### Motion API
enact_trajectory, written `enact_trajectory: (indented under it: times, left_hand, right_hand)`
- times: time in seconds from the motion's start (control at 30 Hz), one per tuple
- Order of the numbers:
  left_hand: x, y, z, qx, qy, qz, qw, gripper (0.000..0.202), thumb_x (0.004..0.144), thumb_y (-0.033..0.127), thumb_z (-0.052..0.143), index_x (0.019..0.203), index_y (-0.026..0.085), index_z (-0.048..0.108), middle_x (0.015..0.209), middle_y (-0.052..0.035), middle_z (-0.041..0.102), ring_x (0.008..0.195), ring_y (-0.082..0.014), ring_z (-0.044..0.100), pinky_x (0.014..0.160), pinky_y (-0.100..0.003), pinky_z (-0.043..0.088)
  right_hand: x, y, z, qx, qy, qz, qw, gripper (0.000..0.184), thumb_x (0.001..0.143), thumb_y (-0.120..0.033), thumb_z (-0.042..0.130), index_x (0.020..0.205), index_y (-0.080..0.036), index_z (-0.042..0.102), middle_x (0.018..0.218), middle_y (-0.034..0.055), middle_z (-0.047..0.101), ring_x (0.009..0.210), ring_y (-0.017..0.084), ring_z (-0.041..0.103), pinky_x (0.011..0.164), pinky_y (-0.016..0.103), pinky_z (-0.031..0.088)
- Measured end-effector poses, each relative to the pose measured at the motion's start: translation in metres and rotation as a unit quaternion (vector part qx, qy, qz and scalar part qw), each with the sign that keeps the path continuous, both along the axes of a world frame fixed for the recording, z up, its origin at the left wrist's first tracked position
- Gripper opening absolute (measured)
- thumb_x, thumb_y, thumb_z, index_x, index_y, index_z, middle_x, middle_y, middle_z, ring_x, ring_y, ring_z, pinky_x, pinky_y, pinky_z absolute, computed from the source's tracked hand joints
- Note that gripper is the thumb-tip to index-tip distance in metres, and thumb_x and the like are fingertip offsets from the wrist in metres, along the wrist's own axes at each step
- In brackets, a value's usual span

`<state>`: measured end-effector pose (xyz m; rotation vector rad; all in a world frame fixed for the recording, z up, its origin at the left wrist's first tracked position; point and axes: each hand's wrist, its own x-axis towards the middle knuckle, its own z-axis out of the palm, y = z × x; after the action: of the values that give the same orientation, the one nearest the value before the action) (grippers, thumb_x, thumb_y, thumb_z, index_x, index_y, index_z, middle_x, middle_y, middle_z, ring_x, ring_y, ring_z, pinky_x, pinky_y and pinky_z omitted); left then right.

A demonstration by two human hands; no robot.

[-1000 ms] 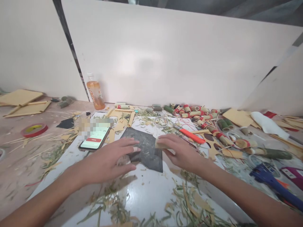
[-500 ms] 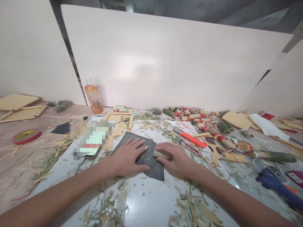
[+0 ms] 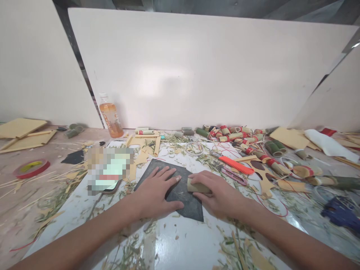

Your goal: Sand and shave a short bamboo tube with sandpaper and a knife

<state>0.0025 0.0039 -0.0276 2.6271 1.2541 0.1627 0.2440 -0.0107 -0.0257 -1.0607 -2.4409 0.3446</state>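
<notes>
Littered white worktable [image 3: 180,243] | left hand [image 3: 156,193] spread flat, pinning dark grey square sheet [image 3: 184,198] at centre | right hand [image 3: 218,195] gripping short tan bamboo tube [image 3: 198,186] on sheet's right side | judgement: press evenly, keep sheet pinned

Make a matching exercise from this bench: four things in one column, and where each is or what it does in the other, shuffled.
1 left hand
2 right hand
3 bottle
4 tape roll

A grips the tube
B stands by the board
C flat on the dark sheet
D lies far left on the table

Pairs: 1-C, 2-A, 3-B, 4-D.
</notes>
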Motion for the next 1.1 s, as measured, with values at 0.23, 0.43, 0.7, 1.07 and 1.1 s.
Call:
enact_trajectory:
  times: [0.23, 0.43, 0.7, 1.07, 1.1]
  left_hand:
    - [0.001, -0.001, 0.0, -0.005, 0.003, -0.003, 1.0, 0.083, 0.08, 0.075, 0.042, 0.144, 0.022, 0.039, 0.154, -0.0094, 0.029, 0.143, -0.0334, 0.02, 0.116, -0.053, 0.018]
    - [0.001, 0.0, 0.0, -0.001, 0.005, -0.002, 1.0, 0.082, 0.08, 0.073, 0.044, 0.144, 0.023, 0.039, 0.153, -0.0089, 0.031, 0.142, -0.0329, 0.022, 0.116, -0.054, 0.018]
    - [0.002, 0.004, 0.004, -0.012, 0.022, -0.017, 1.0, 0.083, 0.079, 0.075, 0.043, 0.143, 0.023, 0.04, 0.154, -0.009, 0.027, 0.143, -0.0332, 0.019, 0.115, -0.052, 0.018]
    - [-0.002, 0.001, -0.001, 0.002, 0.01, -0.036, 0.999, 0.083, 0.08, 0.075, 0.042, 0.144, 0.023, 0.038, 0.154, -0.0098, 0.027, 0.141, -0.0345, 0.023, 0.115, -0.053, 0.017]
    - [-0.002, 0.001, 0.0, 0.0, 0.013, -0.037, 0.999, 0.082, 0.08, 0.075, 0.041, 0.144, 0.023, 0.038, 0.154, -0.0098, 0.027, 0.142, -0.0344, 0.023, 0.115, -0.053, 0.017]
  right_hand:
    - [-0.002, 0.0, -0.003, 0.027, 0.007, 0.042, 0.999, 0.026, 0.087, -0.01, 0.052, 0.109, -0.023, 0.054, 0.115, 0.0083, 0.06, 0.109, 0.021, 0.052, 0.094, 0.038, 0.044]
    - [-0.001, -0.003, 0.008, -0.012, -0.01, -0.001, 1.0, 0.025, 0.084, -0.01, 0.052, 0.107, -0.02, 0.05, 0.118, 0.0114, 0.054, 0.106, 0.022, 0.052, 0.089, 0.038, 0.046]
    - [-0.003, -0.001, 0.009, -0.007, -0.001, -0.016, 1.0, 0.016, 0.089, -0.025, 0.054, 0.104, -0.022, 0.06, 0.1, 0.0063, 0.057, 0.086, 0.019, 0.057, 0.076, 0.035, 0.047]
    - [-0.004, -0.001, 0.006, -0.101, 0.109, -0.06, 0.987, 0.037, 0.08, -0.026, 0.068, 0.114, -0.026, 0.055, 0.084, 0.0004, 0.06, 0.057, 0.012, 0.053, 0.053, 0.024, 0.046]
    - [-0.003, -0.002, 0.005, -0.119, 0.097, -0.049, 0.987, 0.042, 0.081, -0.023, 0.065, 0.121, -0.027, 0.052, 0.086, 0.0002, 0.061, 0.057, 0.011, 0.053, 0.054, 0.024, 0.046]
